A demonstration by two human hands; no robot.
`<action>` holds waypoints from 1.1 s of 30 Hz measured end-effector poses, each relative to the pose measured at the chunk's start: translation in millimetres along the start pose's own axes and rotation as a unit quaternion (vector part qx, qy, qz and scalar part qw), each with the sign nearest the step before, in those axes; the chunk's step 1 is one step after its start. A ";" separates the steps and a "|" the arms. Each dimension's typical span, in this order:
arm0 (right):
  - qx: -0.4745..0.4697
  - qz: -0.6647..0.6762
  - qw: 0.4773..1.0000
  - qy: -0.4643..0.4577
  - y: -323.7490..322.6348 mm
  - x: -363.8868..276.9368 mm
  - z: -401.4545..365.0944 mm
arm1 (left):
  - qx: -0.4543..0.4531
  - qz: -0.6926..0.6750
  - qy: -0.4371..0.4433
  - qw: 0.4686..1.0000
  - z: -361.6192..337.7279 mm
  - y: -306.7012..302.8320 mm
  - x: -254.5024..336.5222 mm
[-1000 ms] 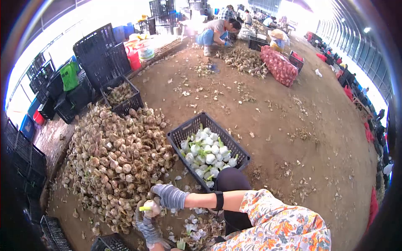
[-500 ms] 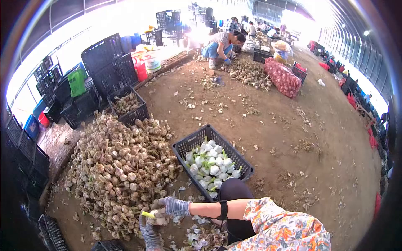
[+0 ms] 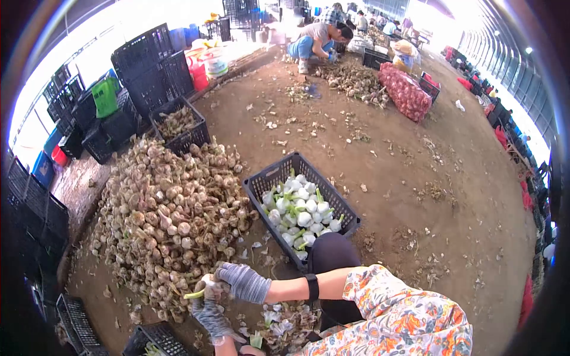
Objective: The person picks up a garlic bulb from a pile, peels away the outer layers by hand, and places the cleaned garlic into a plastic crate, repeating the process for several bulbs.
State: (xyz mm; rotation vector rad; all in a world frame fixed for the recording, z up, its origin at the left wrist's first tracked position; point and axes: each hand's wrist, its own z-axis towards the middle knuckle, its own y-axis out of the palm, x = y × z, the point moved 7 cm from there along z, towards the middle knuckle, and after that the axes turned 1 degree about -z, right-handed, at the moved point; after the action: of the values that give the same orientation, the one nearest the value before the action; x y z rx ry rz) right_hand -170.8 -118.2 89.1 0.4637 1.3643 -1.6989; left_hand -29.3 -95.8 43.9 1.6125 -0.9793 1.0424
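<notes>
Both my hands wear grey knit gloves and meet at the lower edge of the garlic pile (image 3: 172,219). My left hand (image 3: 211,315) is closed around a garlic bulb (image 3: 209,280) whose green stem (image 3: 194,295) sticks out to the left. From the other side my right hand (image 3: 244,282) grips the same bulb, its fingers partly hiding it. Beyond my knee stands a black crate (image 3: 349,225) of white, peeled garlic bulbs (image 3: 304,207) with short green stems. Loose skins (image 3: 286,326) lie on the ground below my right forearm.
Another black crate (image 3: 202,133) with garlic stands behind the pile. Stacked black crates (image 3: 148,65) line the left side. A person (image 3: 317,40) squats beside more garlic, near a red mesh sack (image 3: 405,92). Crates (image 3: 157,338) also stand at lower left.
My hands have turned the garlic bulb, so its green stem points lower left and shows longer. The view has tipped down slightly. The squatting person's hands have moved together.
</notes>
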 end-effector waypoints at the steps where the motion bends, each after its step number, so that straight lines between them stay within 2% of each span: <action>1: -0.014 -0.010 1.000 -0.015 3.4 -1.1 1.6 | 0.014 -0.024 0.002 1.000 -0.7 -0.2 0.9; 2: -0.018 -0.007 1.000 -0.014 3.7 0.7 1.6 | 0.019 -0.022 0.000 1.000 -1.3 -0.2 3.3; 4: -0.008 -0.045 0.998 -0.034 -0.7 -2.5 2.9 | 0.047 0.098 0.050 0.993 -7.9 -2.8 22.0; 5: -0.012 -0.011 1.000 0.004 5.8 10.1 2.9 | 0.041 0.044 0.053 0.997 -5.4 -5.9 17.6; 6: -0.007 -0.004 1.000 0.019 5.7 16.3 5.1 | 0.046 0.047 0.046 0.997 -6.3 2.4 30.8; 7: 0.011 -0.018 1.000 0.023 1.5 28.1 5.4 | 0.085 0.110 0.024 0.990 -12.5 4.0 42.2; 9: 0.020 -0.034 0.999 0.028 -1.9 35.1 9.6 | 0.008 0.047 0.066 0.997 -11.0 7.2 44.4; 10: -0.010 -0.045 0.999 0.010 2.3 32.8 9.0 | 0.055 0.136 -0.016 0.989 -7.0 -6.1 32.3; 12: -0.021 0.010 0.995 0.098 12.0 42.2 3.2 | 0.012 0.038 0.057 0.998 2.1 -11.6 14.6; 14: -0.034 -0.030 0.993 0.105 17.3 44.7 3.9 | -0.002 -0.053 0.012 0.999 0.6 -11.4 3.8; 16: -0.074 -0.053 0.990 0.110 18.9 48.3 -2.8 | 0.038 -0.146 -0.098 0.984 -0.5 -12.1 -11.5; 18: -0.155 -0.153 0.973 0.075 29.2 54.6 -5.5 | 0.025 -0.260 -0.061 0.963 8.2 -12.0 -4.7; 19: -0.317 -0.207 0.920 0.099 47.6 65.3 -13.1 | 0.028 -0.269 -0.087 0.959 11.6 -15.8 -4.3; 20: -0.321 -0.209 0.919 0.093 45.4 63.3 -13.8 | 0.044 -0.284 -0.117 0.951 14.0 -21.2 -7.4; 22: -0.244 -0.223 0.944 -0.013 31.0 28.6 -2.4 | 0.025 -0.311 -0.118 0.943 11.7 -18.0 -1.0; 23: -0.233 -0.140 0.960 0.069 17.5 21.4 8.0 | 0.029 -0.310 -0.120 0.943 13.1 -20.3 -7.8; 24: -0.140 -0.041 0.989 0.018 7.9 12.7 15.4 | 0.038 -0.304 -0.122 0.944 16.0 -22.9 -19.9; 26: -0.083 0.073 0.994 0.001 -4.4 -16.5 26.2 | 0.022 -0.293 -0.131 0.947 12.3 -18.3 -23.9; 27: -0.080 0.072 0.994 0.004 -0.4 -6.4 25.0 | 0.027 -0.273 -0.136 0.952 11.5 -17.2 -19.1; 29: -0.084 -0.069 0.981 -0.158 14.3 -6.5 14.0 | 0.034 -0.235 -0.134 0.962 9.1 -22.9 -26.9; 30: -0.103 -0.079 0.980 -0.151 12.7 -13.4 10.9 | 0.033 -0.218 -0.122 0.968 12.3 -27.3 -33.6; 31: -0.186 0.078 0.972 -0.119 16.5 -19.7 1.8 | 0.051 -0.248 -0.126 0.959 7.1 -23.6 -32.5; 32: -0.266 0.230 0.933 -0.081 19.6 -24.7 -5.9 | 0.072 -0.234 -0.160 0.956 5.8 -25.9 -33.1; 33: -0.264 0.229 0.933 -0.081 13.5 -25.8 -3.5 | 0.070 -0.236 -0.160 0.956 8.6 -28.2 -32.9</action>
State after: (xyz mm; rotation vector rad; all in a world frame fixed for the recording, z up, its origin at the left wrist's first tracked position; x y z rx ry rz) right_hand -146.7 -104.7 99.2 0.2899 1.3916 -0.9218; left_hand -11.9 -93.4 3.3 2.0491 -0.6778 0.5409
